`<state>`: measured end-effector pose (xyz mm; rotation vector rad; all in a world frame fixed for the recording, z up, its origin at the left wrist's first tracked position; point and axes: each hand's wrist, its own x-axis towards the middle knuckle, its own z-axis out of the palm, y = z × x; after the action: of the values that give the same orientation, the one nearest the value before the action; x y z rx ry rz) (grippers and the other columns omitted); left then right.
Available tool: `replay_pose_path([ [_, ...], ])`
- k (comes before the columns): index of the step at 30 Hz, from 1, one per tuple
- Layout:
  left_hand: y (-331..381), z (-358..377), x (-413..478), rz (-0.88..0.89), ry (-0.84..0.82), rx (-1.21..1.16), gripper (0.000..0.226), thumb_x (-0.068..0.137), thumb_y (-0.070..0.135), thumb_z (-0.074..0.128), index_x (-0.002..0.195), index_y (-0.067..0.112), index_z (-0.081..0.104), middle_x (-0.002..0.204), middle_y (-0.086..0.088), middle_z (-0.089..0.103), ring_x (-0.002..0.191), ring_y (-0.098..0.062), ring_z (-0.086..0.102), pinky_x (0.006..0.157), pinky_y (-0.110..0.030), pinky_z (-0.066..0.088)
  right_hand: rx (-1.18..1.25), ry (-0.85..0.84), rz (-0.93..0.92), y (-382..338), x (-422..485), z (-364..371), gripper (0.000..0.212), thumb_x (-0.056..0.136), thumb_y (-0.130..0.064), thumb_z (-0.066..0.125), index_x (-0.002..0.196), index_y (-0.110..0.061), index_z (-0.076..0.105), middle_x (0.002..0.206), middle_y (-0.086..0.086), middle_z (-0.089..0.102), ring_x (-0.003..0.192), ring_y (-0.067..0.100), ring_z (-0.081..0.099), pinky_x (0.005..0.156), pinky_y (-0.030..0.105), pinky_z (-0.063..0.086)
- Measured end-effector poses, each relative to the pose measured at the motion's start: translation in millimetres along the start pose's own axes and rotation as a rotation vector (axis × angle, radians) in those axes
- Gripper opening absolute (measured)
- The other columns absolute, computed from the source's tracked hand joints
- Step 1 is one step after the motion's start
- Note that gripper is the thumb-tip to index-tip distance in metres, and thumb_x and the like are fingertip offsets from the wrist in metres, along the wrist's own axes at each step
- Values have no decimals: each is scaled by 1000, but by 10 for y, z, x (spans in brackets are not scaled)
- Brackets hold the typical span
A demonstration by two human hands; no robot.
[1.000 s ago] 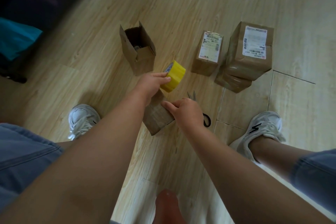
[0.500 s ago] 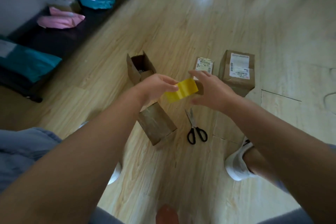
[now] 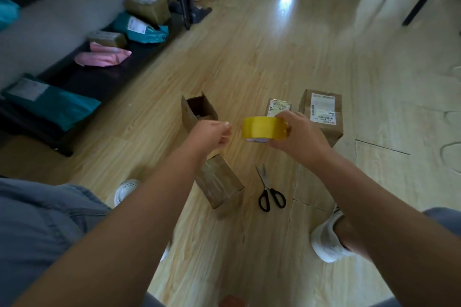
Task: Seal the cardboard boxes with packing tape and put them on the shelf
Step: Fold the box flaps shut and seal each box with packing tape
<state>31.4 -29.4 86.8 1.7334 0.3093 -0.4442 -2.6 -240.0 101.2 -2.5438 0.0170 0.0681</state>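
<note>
1. Tape roll (image 3: 264, 129) gripped round its rim by right hand (image 3: 299, 139), raised off the floor (image 3: 324, 57), scissors (image 3: 270, 192) at 6 o'clock below.
2. Left hand (image 3: 212, 133) just at 9 o'clock of roll, fingertips pinched together (on the free end? cannot tell).
3. Could lose that end back onto the roll, or fold tape onto itself if pulled slack.
4. Could lay the strip crooked on box (image 3: 219, 182), lying unsteadied at 6 o'clock of left hand.
</note>
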Motion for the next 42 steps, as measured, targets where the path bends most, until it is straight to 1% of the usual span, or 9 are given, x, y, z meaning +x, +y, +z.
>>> replay_pose_path([
  [4, -22, 108, -80, 28, -80, -4, 30, 99, 19, 60, 121, 1, 66, 111, -15, 70, 99, -22, 67, 85, -27, 56, -19, 35, 11, -6, 0, 17, 57, 82, -38, 80, 131, -22, 54, 114, -4, 50, 98, 18, 53, 77, 32, 42],
  [14, -17, 260, -161, 144, 98, 40, 16, 85, 33, 77, 86, 18, 75, 85, -6, 74, 90, -23, 71, 88, -42, 58, -87, 46, 31, -64, -16, 86, 55, 83, -43, 78, 127, -22, 54, 117, 0, 54, 95, 16, 50, 74, 32, 41],
  [18, -52, 275, -143, 132, 164, 58, 6, 90, 20, 72, 86, 16, 74, 85, -5, 71, 89, -22, 68, 90, -46, 57, -129, 31, -14, -87, -30, 115, 52, 82, -45, 77, 123, -20, 56, 114, -2, 57, 105, 18, 50, 75, 31, 37],
  [22, 4, 236, -120, 133, 156, 54, 13, 89, 16, 68, 77, 18, 73, 87, -10, 72, 90, -25, 68, 92, -49, 55, -149, -9, -35, -99, -64, 154, 39, 84, -40, 75, 101, -27, 43, 93, -8, 49, 88, 17, 52, 66, 31, 35],
  [28, -24, 290, -144, 214, 115, 257, 16, 96, 20, 60, 84, 15, 70, 92, -16, 72, 93, -32, 68, 87, -55, 55, -197, -63, -87, -52, -78, 232, 43, 83, -39, 75, 111, -18, 50, 98, -6, 47, 97, 14, 45, 74, 32, 36],
  [34, 37, 525, -316, 330, -49, 377, 15, 100, 22, 55, 94, 17, 68, 86, -7, 68, 71, -22, 62, 67, -35, 54, -215, -59, 82, 89, -82, 285, 39, 83, -37, 75, 110, -22, 51, 99, -4, 60, 87, 16, 57, 69, 30, 45],
  [37, 38, 540, -284, 295, -27, 271, 15, 99, 25, 56, 97, 17, 68, 92, -5, 70, 88, -24, 67, 81, -42, 58, -186, -77, 111, 152, -62, 256, 36, 83, -40, 75, 101, -25, 47, 94, -4, 60, 80, 14, 56, 60, 28, 40],
  [40, -29, 415, -153, 243, 7, 226, 18, 93, 36, 66, 99, 19, 68, 92, 4, 68, 87, -11, 64, 74, -29, 51, -49, -141, 163, 173, -47, 275, 44, 79, -50, 79, 102, -24, 52, 92, -5, 60, 80, 13, 58, 67, 31, 51],
  [42, -99, 369, -68, 226, 43, 236, 13, 90, 30, 71, 95, 18, 70, 90, 6, 68, 88, -10, 64, 75, -27, 52, 53, -236, 203, 183, -49, 296, 45, 75, -52, 82, 95, -25, 52, 86, -4, 57, 73, 12, 55, 61, 28, 45],
])
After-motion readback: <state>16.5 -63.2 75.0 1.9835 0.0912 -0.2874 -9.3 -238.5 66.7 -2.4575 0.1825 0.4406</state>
